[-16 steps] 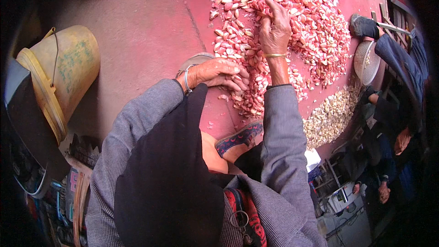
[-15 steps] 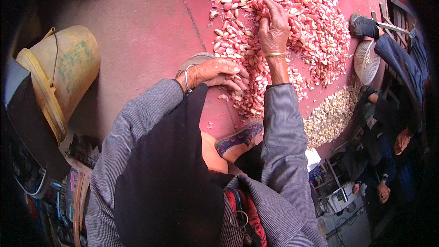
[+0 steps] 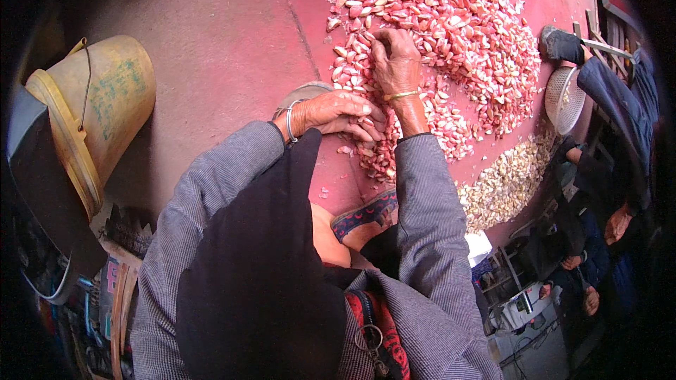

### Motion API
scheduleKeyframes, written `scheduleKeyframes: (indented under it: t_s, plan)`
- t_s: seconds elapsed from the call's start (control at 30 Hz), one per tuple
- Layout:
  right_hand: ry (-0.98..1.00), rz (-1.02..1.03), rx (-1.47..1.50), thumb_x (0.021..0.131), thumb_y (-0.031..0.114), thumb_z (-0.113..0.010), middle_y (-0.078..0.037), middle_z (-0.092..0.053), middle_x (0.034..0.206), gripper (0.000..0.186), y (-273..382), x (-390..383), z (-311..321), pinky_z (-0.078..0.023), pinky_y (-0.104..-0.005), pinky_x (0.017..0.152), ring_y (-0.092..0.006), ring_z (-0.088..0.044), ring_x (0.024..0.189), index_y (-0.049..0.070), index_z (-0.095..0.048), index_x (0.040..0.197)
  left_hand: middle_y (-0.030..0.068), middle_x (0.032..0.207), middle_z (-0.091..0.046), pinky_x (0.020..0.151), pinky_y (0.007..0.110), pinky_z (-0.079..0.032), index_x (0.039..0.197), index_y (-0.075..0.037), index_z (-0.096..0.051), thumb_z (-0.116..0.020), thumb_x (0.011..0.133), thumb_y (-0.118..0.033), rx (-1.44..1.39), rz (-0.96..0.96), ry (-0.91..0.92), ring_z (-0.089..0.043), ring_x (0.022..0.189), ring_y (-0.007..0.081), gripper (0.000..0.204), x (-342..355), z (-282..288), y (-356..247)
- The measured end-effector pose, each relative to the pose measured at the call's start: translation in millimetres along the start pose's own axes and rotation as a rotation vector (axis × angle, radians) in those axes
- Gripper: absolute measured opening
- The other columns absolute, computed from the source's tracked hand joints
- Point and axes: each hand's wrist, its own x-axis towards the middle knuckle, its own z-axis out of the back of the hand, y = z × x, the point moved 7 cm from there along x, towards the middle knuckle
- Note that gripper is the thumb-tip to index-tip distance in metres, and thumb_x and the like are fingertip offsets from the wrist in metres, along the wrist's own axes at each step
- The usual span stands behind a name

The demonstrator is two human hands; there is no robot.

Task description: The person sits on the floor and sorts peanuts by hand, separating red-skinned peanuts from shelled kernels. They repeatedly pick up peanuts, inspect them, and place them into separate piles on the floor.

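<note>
Pink-skinned garlic cloves (image 3: 486, 49) lie in a broad heap on the reddish floor. My left hand (image 3: 341, 114), with a silver bangle at its wrist, rests at the heap's near left edge. Its fingers are bent together over the cloves there; what lies beneath them is hidden. Above the left part of the heap is my right hand (image 3: 396, 63), wearing a yellowish bracelet. Its thumb and fingers are drawn together among the cloves, and anything inside the pinch is too small to make out.
A pile of pale peeled cloves (image 3: 503, 186) lies to the right, below a white perforated basket (image 3: 565, 98). People sit on the right, one with a dark shoe (image 3: 563, 46) beside the heap. A yellow bucket (image 3: 113, 102) stands at left. My patterned shoe (image 3: 366, 212) is below the heap.
My right hand has moved left and a little nearer, and its spread fingers have closed together. My left hand stays almost in place at the heap's edge.
</note>
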Motion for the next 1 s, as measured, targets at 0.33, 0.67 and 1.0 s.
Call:
scheduleKeyframes:
  t_s: [0.33, 0.67, 1.0]
  plan:
    - [-0.012, -0.028, 0.135, 0.088, 0.008, -0.070, -0.009, -0.065, 0.088, 0.011, -1.4, -1.4, -0.1, -0.054, -0.0321, 0.070, -0.0194, -0.067, 0.079, 0.004, -0.071, 0.098, 0.0279, 0.118, -0.064, 0.098, 0.047, -0.055, 0.129, 0.012, -0.053, -0.052, 0.104, -0.018, -0.029, -0.026, 0.019, -0.065, 0.113, 0.0408, 0.038, 0.6, 0.8, -0.6]
    - [0.041, -0.327, 0.408, 0.086, 0.018, -0.076, -0.010, -0.065, 0.082, 0.017, -14.3, -2.9, -6.0, -0.052, -0.0344, 0.069, -0.0219, -0.064, 0.074, 0.003, -0.071, 0.094, 0.0252, 0.113, -0.065, 0.097, 0.052, -0.056, 0.124, 0.011, -0.056, -0.057, 0.101, -0.014, -0.045, 0.007, -0.033, -0.065, 0.112, 0.0407, 0.034, 1.0, 1.7, 0.4]
    - [0.214, -0.669, 0.943, 0.092, 0.019, -0.073, -0.002, -0.069, 0.089, 0.023, -7.9, -21.6, 1.9, -0.047, -0.0211, 0.059, -0.0051, -0.059, 0.071, 0.001, -0.069, 0.106, 0.0284, 0.121, -0.063, 0.102, 0.046, -0.053, 0.135, 0.013, -0.047, -0.050, 0.105, -0.021, 0.025, 0.007, 0.007, -0.064, 0.116, 0.0387, 0.046, 1.0, 0.4, 0.4]
